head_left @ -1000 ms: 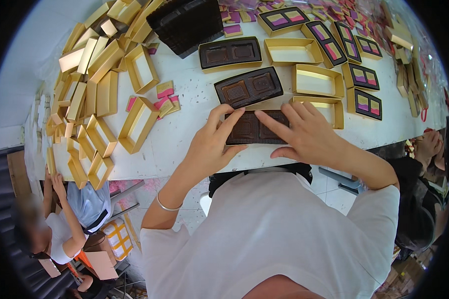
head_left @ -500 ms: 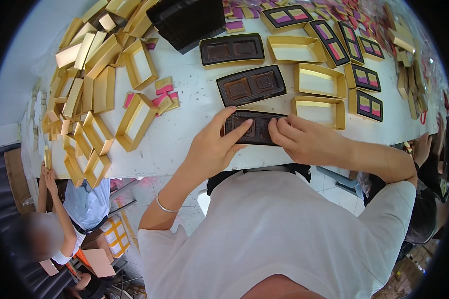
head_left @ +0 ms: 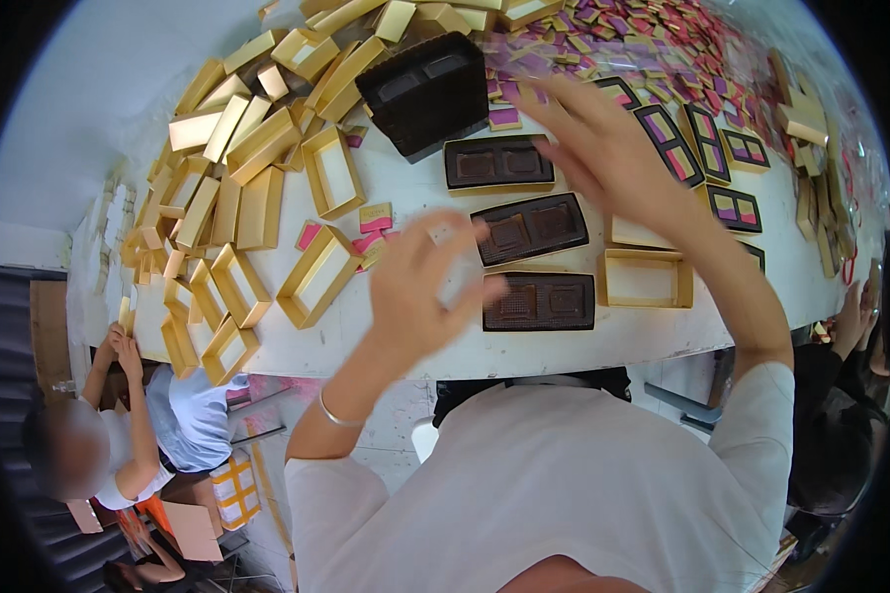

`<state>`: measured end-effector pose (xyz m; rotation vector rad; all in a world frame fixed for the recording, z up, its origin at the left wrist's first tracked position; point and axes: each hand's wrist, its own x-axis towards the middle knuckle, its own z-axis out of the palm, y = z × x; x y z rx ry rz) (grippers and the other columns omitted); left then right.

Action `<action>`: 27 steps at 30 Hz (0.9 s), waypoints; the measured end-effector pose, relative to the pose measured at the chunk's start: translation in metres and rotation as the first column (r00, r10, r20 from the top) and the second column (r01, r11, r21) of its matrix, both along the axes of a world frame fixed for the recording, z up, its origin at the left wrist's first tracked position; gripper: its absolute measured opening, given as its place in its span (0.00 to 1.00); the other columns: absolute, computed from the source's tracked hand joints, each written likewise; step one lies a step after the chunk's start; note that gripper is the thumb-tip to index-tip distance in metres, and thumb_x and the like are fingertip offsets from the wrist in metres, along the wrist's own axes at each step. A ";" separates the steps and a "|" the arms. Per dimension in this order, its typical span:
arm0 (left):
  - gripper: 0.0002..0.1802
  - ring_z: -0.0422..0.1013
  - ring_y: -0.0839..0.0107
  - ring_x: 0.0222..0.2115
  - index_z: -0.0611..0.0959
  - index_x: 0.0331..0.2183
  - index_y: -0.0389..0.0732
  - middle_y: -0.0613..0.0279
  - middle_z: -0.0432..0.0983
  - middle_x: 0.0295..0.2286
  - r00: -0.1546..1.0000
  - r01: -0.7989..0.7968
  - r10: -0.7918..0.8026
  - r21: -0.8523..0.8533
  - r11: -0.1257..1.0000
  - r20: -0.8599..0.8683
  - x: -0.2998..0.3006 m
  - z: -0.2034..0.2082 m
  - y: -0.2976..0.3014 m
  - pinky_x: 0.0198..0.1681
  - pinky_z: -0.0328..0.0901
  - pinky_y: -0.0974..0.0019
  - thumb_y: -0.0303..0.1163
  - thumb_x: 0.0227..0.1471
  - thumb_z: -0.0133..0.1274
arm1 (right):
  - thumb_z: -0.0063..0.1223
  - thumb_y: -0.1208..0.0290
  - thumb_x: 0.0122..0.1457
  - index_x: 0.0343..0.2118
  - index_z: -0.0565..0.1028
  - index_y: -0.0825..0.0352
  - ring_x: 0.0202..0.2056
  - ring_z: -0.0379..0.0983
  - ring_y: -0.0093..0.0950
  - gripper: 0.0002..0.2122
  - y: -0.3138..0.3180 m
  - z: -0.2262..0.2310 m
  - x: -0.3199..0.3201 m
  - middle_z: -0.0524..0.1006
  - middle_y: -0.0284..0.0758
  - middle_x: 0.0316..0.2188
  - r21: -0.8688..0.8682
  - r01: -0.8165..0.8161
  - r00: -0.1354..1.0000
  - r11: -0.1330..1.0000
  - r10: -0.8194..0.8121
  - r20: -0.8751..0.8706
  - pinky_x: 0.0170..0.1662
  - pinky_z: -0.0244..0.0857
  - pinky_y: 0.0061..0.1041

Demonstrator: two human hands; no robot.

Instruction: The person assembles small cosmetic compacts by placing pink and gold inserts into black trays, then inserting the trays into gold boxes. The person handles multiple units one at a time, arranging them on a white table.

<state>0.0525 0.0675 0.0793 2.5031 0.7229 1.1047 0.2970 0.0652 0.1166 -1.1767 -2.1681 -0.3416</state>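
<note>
My left hand [head_left: 415,287], slightly blurred, hovers with fingers apart at the left end of the nearest black plastic tray [head_left: 554,302]. That tray has two recesses and sits in a gold box. Beyond it lie another black two-recess tray [head_left: 549,229] and a third boxed one [head_left: 499,161], their recesses bare. My right hand [head_left: 603,143] reaches forward, fingers stretched and blurred by motion, with nothing visible in it. It passes over a gold box and hides part of the far ones. A bare gold box [head_left: 648,279] lies under my right forearm.
A tall stack of black trays [head_left: 425,94] stands at the back. Gold boxes [head_left: 257,208] are heaped at left. Filled boxes [head_left: 734,210] lie at right, before a pile of small pink, purple and gold pieces [head_left: 653,44]. A co-worker [head_left: 129,415] sits at left.
Both hands have come off the nearest black tray. My right hand has swung forward toward the far boxes; my left hand has lifted away to the left. The view has shifted.
</note>
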 end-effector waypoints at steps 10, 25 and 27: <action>0.18 0.67 0.64 0.36 0.78 0.40 0.41 0.58 0.71 0.38 0.983 -0.135 0.128 0.041 0.990 0.134 0.011 0.035 0.056 0.36 0.63 0.67 0.32 0.44 0.60 | 0.57 0.73 0.45 0.23 0.72 0.69 0.37 0.69 0.36 0.06 0.114 0.013 -0.010 0.72 0.36 0.27 -0.057 0.051 0.966 0.997 -0.034 0.257 0.40 0.64 0.33; 0.29 0.72 0.70 0.28 0.75 0.43 0.34 0.55 0.75 0.31 0.932 0.279 -0.272 -0.007 0.960 -0.241 0.126 0.060 0.067 0.32 0.67 0.70 0.36 0.39 0.64 | 0.56 0.60 0.51 0.54 0.65 0.62 0.49 0.64 0.26 0.27 -0.023 0.034 0.106 0.69 0.34 0.48 -0.564 -0.319 0.811 0.762 -0.088 -0.578 0.52 0.57 0.28; 0.28 0.70 0.76 0.27 0.75 0.41 0.30 0.54 0.75 0.27 0.912 0.285 -0.371 -0.379 0.881 -0.176 0.140 0.046 0.075 0.32 0.65 0.73 0.40 0.42 0.61 | 0.62 0.68 0.46 0.55 0.64 0.60 0.52 0.62 0.31 0.31 -0.038 0.022 0.120 0.64 0.35 0.53 -0.523 -0.209 0.934 0.826 0.011 -0.357 0.56 0.53 0.31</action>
